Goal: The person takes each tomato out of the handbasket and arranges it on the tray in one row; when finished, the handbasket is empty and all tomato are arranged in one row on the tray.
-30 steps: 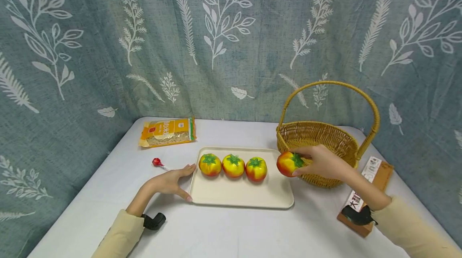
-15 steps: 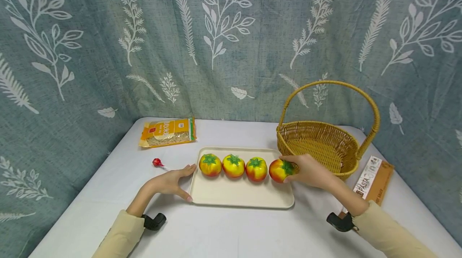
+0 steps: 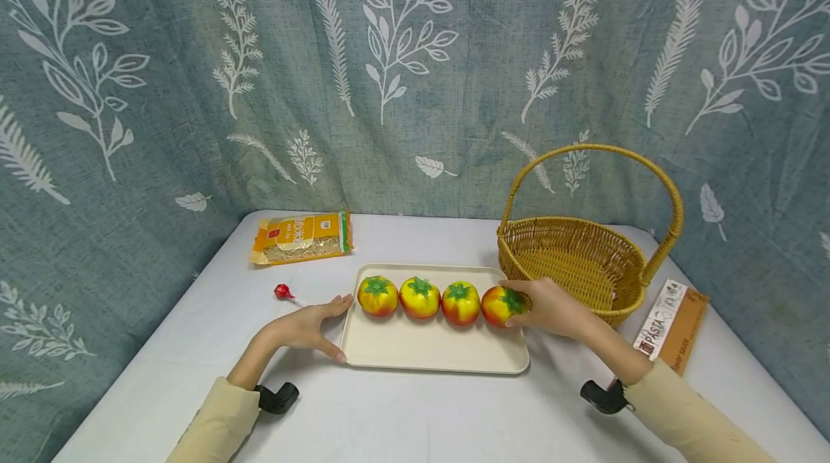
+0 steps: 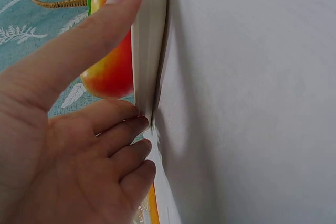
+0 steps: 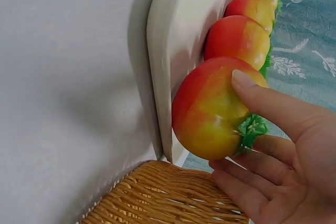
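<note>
A cream tray [image 3: 431, 351] lies mid-table, bearing a row of red-and-yellow tomatoes with green leafy tops. At its right end, my right hand [image 3: 551, 307] holds the rightmost tomato [image 3: 498, 307] between thumb and fingers. The right wrist view shows this tomato [image 5: 212, 111] on the tray, with the thumb on its side and the fingers by its green top. Three other tomatoes sit to its left, the nearest tomato [image 3: 461, 303] close beside it. My left hand [image 3: 303, 326] touches the tray's left edge with thumb and fingers spread. In the left wrist view, its fingertips [image 4: 139, 124] meet the rim.
A wicker basket [image 3: 570, 225] with a tall handle stands right of the tray, behind my right hand. A pasta box [image 3: 687, 330] lies at the far right. A yellow grain bag [image 3: 301, 238] is at back left, and a red lollipop [image 3: 282, 291] lies nearer.
My right hand has brought the tomato left and down from beside the basket onto the tray's right end, next to the others. My left hand has not moved.
</note>
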Available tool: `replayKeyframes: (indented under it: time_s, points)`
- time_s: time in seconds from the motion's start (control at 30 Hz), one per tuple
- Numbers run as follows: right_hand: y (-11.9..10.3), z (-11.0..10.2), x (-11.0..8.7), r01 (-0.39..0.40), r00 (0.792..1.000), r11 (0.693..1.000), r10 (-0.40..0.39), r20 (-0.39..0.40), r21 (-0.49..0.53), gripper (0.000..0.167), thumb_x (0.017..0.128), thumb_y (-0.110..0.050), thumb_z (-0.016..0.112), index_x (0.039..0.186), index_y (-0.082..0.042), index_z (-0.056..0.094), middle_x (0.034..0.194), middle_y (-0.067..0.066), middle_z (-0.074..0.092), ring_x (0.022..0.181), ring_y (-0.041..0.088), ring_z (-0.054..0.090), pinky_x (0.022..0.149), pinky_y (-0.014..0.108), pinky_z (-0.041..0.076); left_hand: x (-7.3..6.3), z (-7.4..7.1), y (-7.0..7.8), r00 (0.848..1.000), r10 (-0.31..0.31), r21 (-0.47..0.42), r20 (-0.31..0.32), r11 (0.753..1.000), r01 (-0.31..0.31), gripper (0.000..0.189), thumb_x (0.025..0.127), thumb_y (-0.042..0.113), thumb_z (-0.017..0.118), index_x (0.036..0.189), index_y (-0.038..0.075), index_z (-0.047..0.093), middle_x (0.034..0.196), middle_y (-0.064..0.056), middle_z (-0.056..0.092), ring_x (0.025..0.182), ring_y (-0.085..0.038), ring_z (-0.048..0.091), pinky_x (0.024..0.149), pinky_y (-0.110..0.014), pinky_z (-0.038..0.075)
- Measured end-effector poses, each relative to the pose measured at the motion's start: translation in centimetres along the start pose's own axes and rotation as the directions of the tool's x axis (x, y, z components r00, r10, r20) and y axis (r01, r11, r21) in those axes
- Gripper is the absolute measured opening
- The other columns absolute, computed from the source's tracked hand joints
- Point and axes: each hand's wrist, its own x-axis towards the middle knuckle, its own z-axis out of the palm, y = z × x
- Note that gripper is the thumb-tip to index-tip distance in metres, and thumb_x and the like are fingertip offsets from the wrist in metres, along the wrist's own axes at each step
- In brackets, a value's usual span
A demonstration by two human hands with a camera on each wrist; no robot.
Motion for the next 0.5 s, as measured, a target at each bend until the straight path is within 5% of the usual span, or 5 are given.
replayKeyframes:
  time_s: [0.23,0.5]
  points:
    - [0.19,0.24,0.03,-0.012,1.000,1.000,0.012,-0.021,0.015,0.064,0.075,-0.023,0.084,0.127,0.005,0.060,0.117,0.021,0.065,0.096,0.024,0.063,0.079,0.039,0.053,-0.01,-0.02,-0.10,1.000,-0.001,0.001,0.002,1.000,0.001,0.106,0.069,0.033,0.087,0.149,-0.002,0.028,0.156,-0.018,0.023,0.143,-0.037,0.019,0.114,-0.051,0.018]
    - [-0.25,0.17,-0.24,-0.042,0.997,0.998,0.044,-0.060,0.046,0.068,0.074,-0.024,0.084,0.132,0.000,0.058,0.117,0.020,0.065,0.072,0.014,0.052,0.068,0.030,0.045,0.04,-0.05,-0.16,1.000,0.003,0.003,0.006,1.000,-0.003,0.106,0.069,0.033,0.087,0.149,-0.002,0.028,0.156,-0.020,0.022,0.143,-0.037,0.018,0.114,-0.051,0.018]
